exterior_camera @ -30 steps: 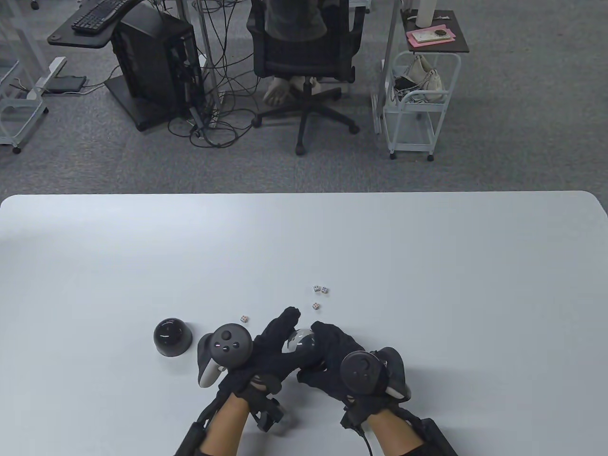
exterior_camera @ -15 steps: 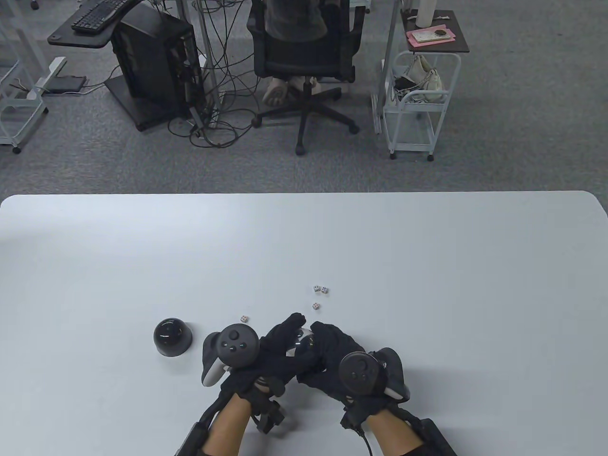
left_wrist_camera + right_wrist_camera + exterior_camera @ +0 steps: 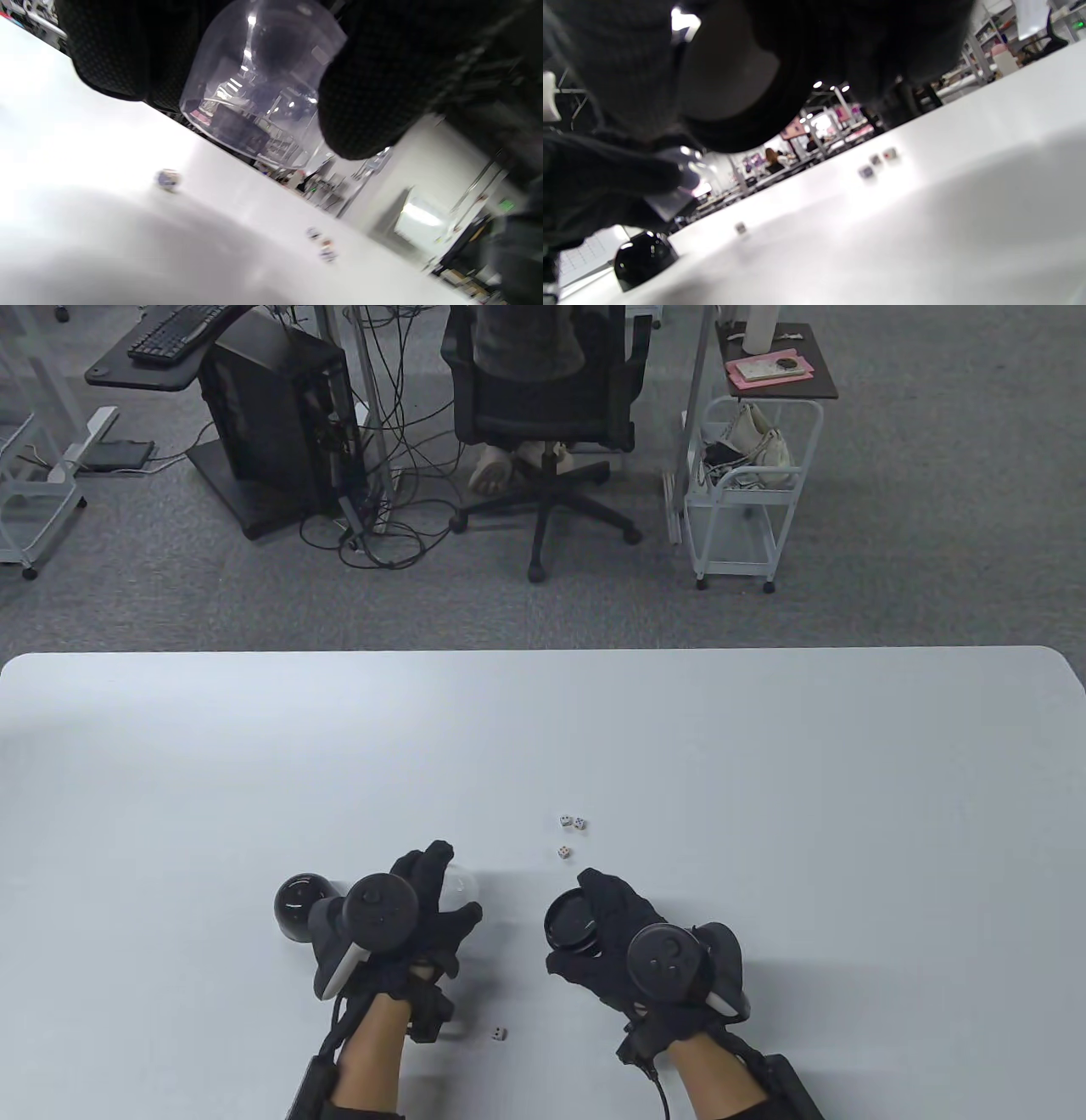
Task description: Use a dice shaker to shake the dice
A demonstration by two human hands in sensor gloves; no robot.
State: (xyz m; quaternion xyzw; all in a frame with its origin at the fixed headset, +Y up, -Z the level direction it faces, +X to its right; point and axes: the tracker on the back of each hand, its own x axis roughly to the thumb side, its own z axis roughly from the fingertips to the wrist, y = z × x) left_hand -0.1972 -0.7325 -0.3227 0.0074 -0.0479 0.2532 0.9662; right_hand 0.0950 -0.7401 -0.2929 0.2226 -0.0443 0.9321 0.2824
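**dicefan22:** ok so what's on the table, going left to right?

**tabletop_tom:** Far left there's a black dome cup (image 3: 307, 907) sitting mouth down on the white table (image 3: 764, 746), right beside the person's left hand (image 3: 416, 912). It also shows in the right wrist view as a shiny black lump (image 3: 645, 259).

**dicefan22:** and the left hand has something?

**tabletop_tom:** Yep, its fingers are curled around a clear dome (image 3: 458, 889), the see-through top of the shaker. The left wrist view shows it best (image 3: 258, 80): mouth facing down, lifted off the table, gloved fingers (image 3: 373, 84) pressed on its sides.

**dicefan22:** dice?

**tabletop_tom:** One die (image 3: 499, 1033) lies near the front edge, between the two forearms. Three more (image 3: 570, 831) sit farther back, two touching and one just in front. There may be another by the left hand in the wrist views (image 3: 168, 178), too blurry to tell which one.

**dicefan22:** right side?

**tabletop_tom:** The right hand (image 3: 624, 946) holds the black round shaker base (image 3: 573, 920), fingers wrapped over its rim, open side up. It's well apart from the clear dome, so the shaker is in two pieces. Can't tell whether the base touches the table.
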